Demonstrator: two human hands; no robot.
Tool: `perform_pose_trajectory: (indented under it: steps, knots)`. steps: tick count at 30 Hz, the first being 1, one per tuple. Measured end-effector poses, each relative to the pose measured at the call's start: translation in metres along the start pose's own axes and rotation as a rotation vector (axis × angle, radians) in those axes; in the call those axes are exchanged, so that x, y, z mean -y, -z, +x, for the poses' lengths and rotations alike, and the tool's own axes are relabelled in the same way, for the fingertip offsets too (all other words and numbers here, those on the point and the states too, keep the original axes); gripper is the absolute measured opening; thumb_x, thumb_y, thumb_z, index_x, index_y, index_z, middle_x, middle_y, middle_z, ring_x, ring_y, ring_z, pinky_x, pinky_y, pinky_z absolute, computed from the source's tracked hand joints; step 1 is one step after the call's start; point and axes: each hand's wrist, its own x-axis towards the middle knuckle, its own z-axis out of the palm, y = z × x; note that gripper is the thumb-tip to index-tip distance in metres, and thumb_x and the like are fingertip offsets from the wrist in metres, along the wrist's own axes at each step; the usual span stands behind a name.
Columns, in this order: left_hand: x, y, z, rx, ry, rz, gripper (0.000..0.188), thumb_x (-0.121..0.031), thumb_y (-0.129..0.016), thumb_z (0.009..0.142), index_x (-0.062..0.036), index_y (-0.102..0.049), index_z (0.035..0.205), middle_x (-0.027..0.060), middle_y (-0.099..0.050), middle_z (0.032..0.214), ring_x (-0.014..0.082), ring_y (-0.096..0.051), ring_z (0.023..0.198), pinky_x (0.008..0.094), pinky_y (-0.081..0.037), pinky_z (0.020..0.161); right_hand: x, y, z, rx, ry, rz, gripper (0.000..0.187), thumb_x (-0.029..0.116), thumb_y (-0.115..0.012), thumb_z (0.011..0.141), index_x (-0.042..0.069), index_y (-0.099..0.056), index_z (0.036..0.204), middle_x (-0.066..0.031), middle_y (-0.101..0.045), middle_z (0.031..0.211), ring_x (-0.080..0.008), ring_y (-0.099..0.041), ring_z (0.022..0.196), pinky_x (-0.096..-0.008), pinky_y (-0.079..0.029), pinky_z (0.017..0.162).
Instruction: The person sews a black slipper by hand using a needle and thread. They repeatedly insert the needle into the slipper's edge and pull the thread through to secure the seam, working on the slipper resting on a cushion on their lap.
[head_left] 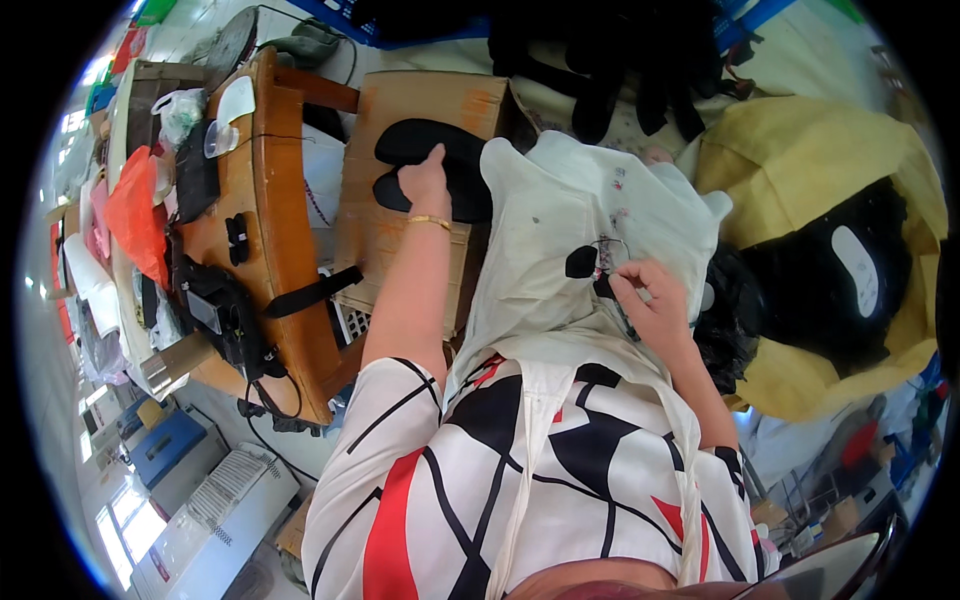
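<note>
Two dark, sole-shaped pieces that look like black insoles lie on a cardboard box: the far insole (420,137) and the near insole (465,197). My left hand (424,186) is over the near insole, fingers bent at its edge and one digit stretched toward the far one. Above my lap, on a pale apron (535,230), my right hand (648,300) is closed in a pinch around something small and dark. A small black piece (580,262) and a thin curved line show beside its fingertips; what they belong to is unclear.
The cardboard box (400,95) stands beside a wooden table (285,180) bearing a black bag (215,310). On the right, a yellow cloth-lined container (740,150) holds black material and a white sole shape (855,270). Dark pieces hang from a blue crate (745,25) at the far side.
</note>
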Motion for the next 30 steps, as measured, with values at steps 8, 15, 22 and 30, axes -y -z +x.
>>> perform_pose_trajectory:
  steps: [8, 15, 22, 30]
  knots:
    - [-0.096, 0.033, -0.047, 0.456, -0.192, -0.578, 0.037, 0.001, -0.074, 0.069, 0.0013, -0.062, 0.104, 0.0081, -0.066, 0.097, 0.0172, -0.064, 0.083, 0.0315, -0.054, 0.074, -0.018, 0.006, -0.008, -0.083, -0.19, 0.345, 0.011, 0.01, -0.067, 0.093, 0.001, -0.064, 0.098, 0.0001, -0.063, 0.088, -0.0065, -0.056, 0.079, -0.0229, -0.047, 0.072]
    - [-0.095, 0.108, -0.152, 0.823, -0.871, 0.474, 0.035, -0.013, -0.076, 0.072, -0.0023, -0.057, 0.099, 0.0134, -0.064, 0.08, 0.0245, -0.066, 0.072, 0.0354, -0.051, 0.064, -0.026, 0.011, -0.016, -0.107, -0.272, 0.62, 0.012, 0.013, -0.064, 0.097, 0.002, -0.064, 0.1, 0.0036, -0.061, 0.088, -0.0027, -0.052, 0.077, -0.0189, -0.044, 0.07]
    - [-0.037, 0.114, -0.226, 0.985, -0.531, 0.409, 0.04, -0.014, -0.08, 0.075, 0.0, -0.052, 0.102, 0.0124, -0.058, 0.086, 0.0247, -0.059, 0.075, 0.0331, -0.05, 0.068, -0.03, 0.009, -0.022, -0.231, -0.272, 0.761, 0.014, 0.015, -0.062, 0.098, 0.001, -0.064, 0.101, 0.001, -0.062, 0.089, -0.0064, -0.058, 0.08, -0.0247, -0.053, 0.074]
    - [-0.025, 0.097, -0.247, 1.092, 0.207, -0.679, 0.04, -0.006, -0.074, 0.086, -0.0028, -0.051, 0.118, 0.0007, -0.055, 0.105, 0.0097, -0.053, 0.095, 0.0231, -0.042, 0.092, -0.015, -0.022, -0.006, -0.244, -0.168, 0.789, 0.015, 0.013, -0.065, 0.096, 0.002, -0.063, 0.106, 0.0001, -0.062, 0.089, -0.0079, -0.058, 0.08, -0.0261, -0.052, 0.073]
